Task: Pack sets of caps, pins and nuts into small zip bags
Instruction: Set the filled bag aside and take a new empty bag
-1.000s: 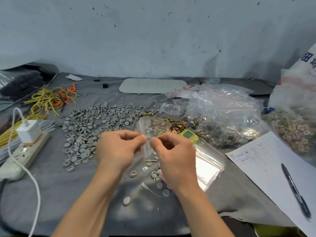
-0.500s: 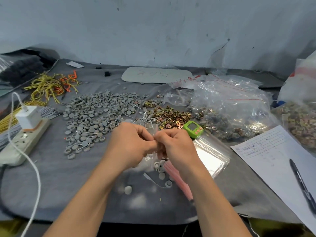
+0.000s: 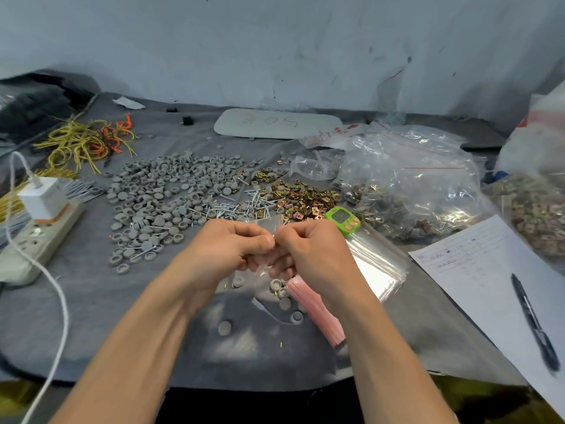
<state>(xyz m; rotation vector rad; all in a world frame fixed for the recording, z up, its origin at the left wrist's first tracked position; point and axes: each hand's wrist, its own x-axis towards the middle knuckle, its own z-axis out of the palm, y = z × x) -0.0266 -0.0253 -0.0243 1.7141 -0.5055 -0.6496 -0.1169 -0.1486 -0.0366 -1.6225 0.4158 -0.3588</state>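
My left hand (image 3: 227, 250) and my right hand (image 3: 310, 250) meet thumb to thumb at the table's middle, both pinching a small clear zip bag (image 3: 269, 224) whose top pokes up between them. Most of the bag is hidden by my fingers. Beyond the hands spreads a heap of grey caps (image 3: 171, 191), a scatter of silver pins (image 3: 235, 206) and a pile of brass nuts (image 3: 301, 198). A stack of empty zip bags (image 3: 376, 264) with pink strips lies under my right wrist. Several loose caps (image 3: 286, 302) lie below my hands.
A green timer (image 3: 344, 218) sits just right of my hands. Large clear bags of parts (image 3: 409, 185) fill the right back. A paper sheet (image 3: 477, 270) with a pen (image 3: 533, 322) lies at right. A power strip with charger (image 3: 41, 224) and yellow wires (image 3: 79, 142) are left.
The bag went from held up with contents visible to gripped low between both hands. My hands closed together and stay pressed on its top. The view shifted slightly.
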